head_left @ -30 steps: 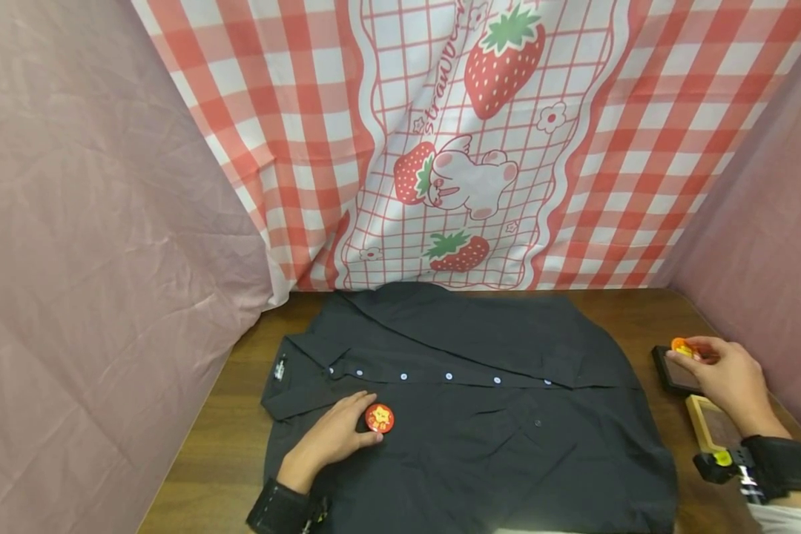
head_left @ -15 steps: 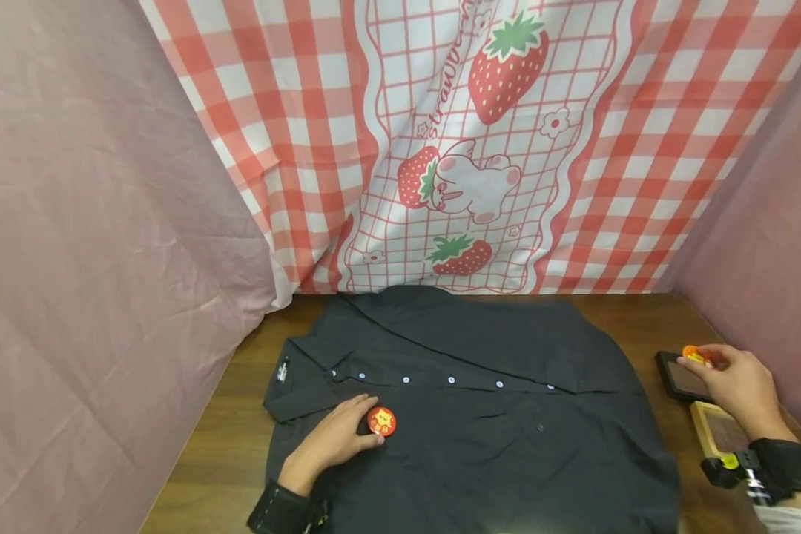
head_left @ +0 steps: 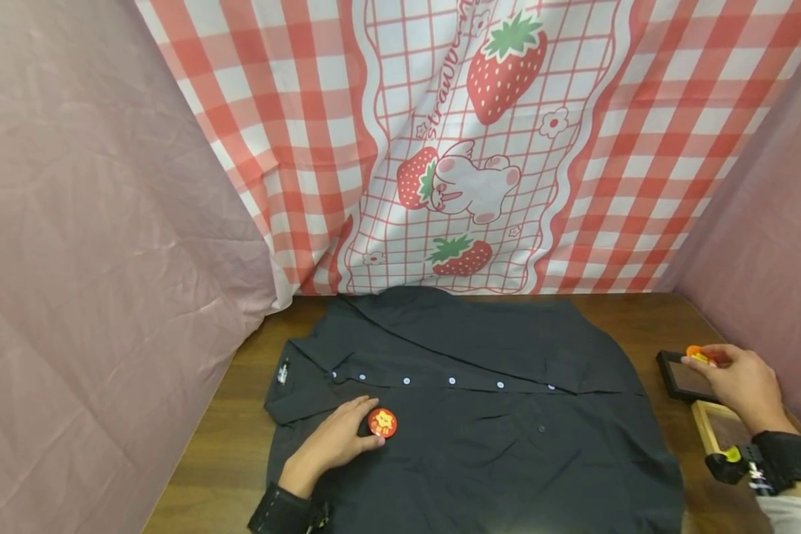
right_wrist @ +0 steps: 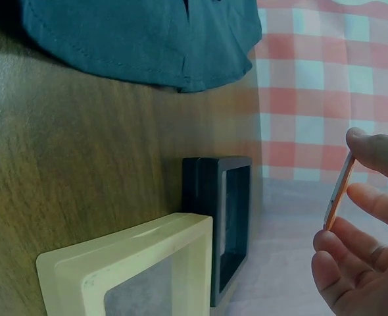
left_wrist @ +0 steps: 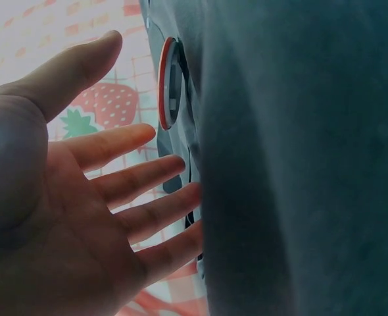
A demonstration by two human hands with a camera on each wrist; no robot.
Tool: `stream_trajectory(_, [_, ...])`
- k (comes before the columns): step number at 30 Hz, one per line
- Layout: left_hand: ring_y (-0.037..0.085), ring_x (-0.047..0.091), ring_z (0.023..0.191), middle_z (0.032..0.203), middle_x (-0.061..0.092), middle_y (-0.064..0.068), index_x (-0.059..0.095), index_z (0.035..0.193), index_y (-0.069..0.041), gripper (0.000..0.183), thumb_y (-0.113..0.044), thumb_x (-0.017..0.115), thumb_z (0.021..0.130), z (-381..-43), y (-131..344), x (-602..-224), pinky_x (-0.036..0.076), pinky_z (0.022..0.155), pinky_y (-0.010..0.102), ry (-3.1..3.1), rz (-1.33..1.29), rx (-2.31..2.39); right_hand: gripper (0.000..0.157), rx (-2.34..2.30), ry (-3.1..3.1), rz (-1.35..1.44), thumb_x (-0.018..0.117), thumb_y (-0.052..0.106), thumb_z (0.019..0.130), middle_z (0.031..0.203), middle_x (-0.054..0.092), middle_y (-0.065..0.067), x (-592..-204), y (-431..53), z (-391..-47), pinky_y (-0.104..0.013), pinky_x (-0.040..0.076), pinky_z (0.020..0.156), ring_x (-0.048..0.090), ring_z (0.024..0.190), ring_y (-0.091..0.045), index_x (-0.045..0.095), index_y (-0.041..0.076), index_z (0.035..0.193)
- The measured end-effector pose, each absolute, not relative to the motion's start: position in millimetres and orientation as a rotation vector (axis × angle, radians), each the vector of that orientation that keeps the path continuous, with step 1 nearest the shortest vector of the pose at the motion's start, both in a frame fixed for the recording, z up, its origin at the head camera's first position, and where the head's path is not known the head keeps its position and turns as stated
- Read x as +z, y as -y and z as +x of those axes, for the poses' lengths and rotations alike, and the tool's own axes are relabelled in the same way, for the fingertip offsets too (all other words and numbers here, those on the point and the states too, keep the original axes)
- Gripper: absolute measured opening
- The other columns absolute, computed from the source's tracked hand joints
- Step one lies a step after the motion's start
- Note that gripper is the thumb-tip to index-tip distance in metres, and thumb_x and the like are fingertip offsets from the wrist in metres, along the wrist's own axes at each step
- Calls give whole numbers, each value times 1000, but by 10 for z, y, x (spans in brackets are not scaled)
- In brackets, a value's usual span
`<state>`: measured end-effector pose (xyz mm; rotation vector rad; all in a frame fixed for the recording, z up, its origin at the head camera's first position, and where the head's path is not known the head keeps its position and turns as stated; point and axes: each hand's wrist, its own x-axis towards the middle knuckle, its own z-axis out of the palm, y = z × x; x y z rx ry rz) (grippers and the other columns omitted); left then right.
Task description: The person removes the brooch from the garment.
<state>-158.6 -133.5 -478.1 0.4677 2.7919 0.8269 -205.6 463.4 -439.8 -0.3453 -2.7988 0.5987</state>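
At lower centre of the head view, red badge (head_left: 383, 423) lies face up on the dark shirt (head_left: 474, 452), just beside the left hand (head_left: 334, 441). Left hand: thumb and fingers spread wide, holding nothing; the left wrist view shows a gap between fingertips and badge. Whether the badge is fastened to the cloth, cannot tell. At right of frame, the right hand (head_left: 744, 382) pinches an orange badge (head_left: 694, 353) by its edge between thumb and fingertips, raised over the black frame (head_left: 665, 377); pale frame (head_left: 702, 430) sits next to it. Failure modes, judged: (1) the rim-only pinch gives little hold, so a loosened thumb could let the orange badge rotate out and drop onto the black frame; (2) a low right forearm could make the wrist camera (head_left: 727, 456) knock the pale frame; (3) a dragging left hand could wrinkle the shirt and shift the red badge, if unfastened.
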Motion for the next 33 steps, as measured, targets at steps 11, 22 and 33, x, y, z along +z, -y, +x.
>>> stream_trajectory(11, [41, 44, 135, 144, 48, 23, 52, 137, 0, 64, -31, 74, 85, -1618, 1341, -4748, 36, 110, 57, -2789, 464, 839, 70, 596, 2802, -277, 61, 47, 93, 108, 57, -42, -4435, -4668, -2116, -58, 44, 70, 55, 89, -55, 55, -19, 112])
stream_trajectory(22, [40, 44, 135, 144, 48, 23, 53, 137, -1, 63, -32, 74, 85, -1594, 1351, -4748, 37, 110, 57, -2777, 441, 846, 64, 598, 2876, -254, 64, 41, 93, 105, 57, -41, -4471, -4784, -2204, -54, 44, 67, 55, 86, -52, 55, -20, 111])
stream_trajectory(33, [40, 43, 136, 145, 47, 22, 50, 139, -2, 65, -33, 72, 86, -1595, 1360, -4774, 36, 111, 56, -2769, 440, 852, 66, 617, 3013, -277, 62, 44, 93, 109, 56, -42, -4535, -4919, -2184, -53, 43, 66, 55, 87, -54, 53, -18, 114])
